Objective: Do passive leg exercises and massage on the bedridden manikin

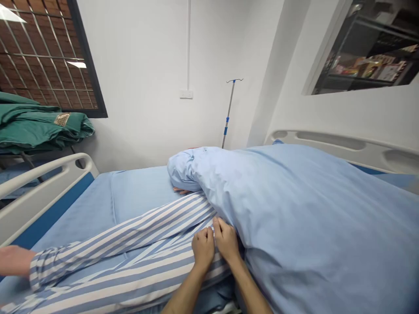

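Note:
My left hand [203,249] is closed on the blue-and-white striped trousers [137,274] of a figure lying on the bed. Just beside it, nearly touching, my right hand [227,239] is curled tight on the same cloth, close to the edge of the light blue quilt [288,209]. The exact pinch of fabric is hidden under my fingers. The quilt covers the figure's upper body. A bare foot [15,260] sticks out of one trouser leg at the left, and the figure's fingers [181,190] show from under the quilt's far edge.
The bed's blue sheet [140,181] runs to a pale footboard [42,187] at left; a headboard [327,141] stands at right. Behind are an IV pole [229,111] and a wall socket [186,94]. Folded green cloth [39,126] lies beneath the barred window [49,52].

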Motion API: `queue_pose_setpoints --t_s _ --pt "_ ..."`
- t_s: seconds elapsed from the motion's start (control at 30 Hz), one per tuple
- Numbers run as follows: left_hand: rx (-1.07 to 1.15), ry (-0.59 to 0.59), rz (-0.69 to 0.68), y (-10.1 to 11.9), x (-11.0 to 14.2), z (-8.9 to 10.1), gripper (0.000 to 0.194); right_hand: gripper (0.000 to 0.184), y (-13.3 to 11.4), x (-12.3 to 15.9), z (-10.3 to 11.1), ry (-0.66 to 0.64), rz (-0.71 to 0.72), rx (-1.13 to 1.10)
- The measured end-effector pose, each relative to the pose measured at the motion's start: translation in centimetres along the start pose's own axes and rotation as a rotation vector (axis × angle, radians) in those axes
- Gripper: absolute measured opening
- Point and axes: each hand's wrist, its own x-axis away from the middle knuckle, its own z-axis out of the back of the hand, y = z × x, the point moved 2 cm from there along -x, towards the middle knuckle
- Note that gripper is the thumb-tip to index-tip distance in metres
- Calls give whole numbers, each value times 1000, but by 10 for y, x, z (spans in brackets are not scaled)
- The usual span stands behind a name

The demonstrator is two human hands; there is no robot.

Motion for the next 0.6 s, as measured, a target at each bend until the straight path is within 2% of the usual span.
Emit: queue_pose_setpoints --t_s 0.17,0.27,0.33,0.4,0.47,0.6 --pt "60 -4 -1 4 -1 2 41 50 28 5 -8 122 -224 30" --pt "232 -185 -8 -1 -2 10 41 48 30 6 -8 92 -246 3" --pt "340 -307 38 -14 0 26 42 47 28 6 -6 76 -259 -18" --pt "377 -312 87 -36 3 55 43 47 27 6 -4 70 -295 -11" --pt "345 -228 94 -67 9 98 43 47 28 6 -4 56 -337 22" --pt "172 19 116 -136 23 213 43 48 31 5 -6 -3 -371 127"
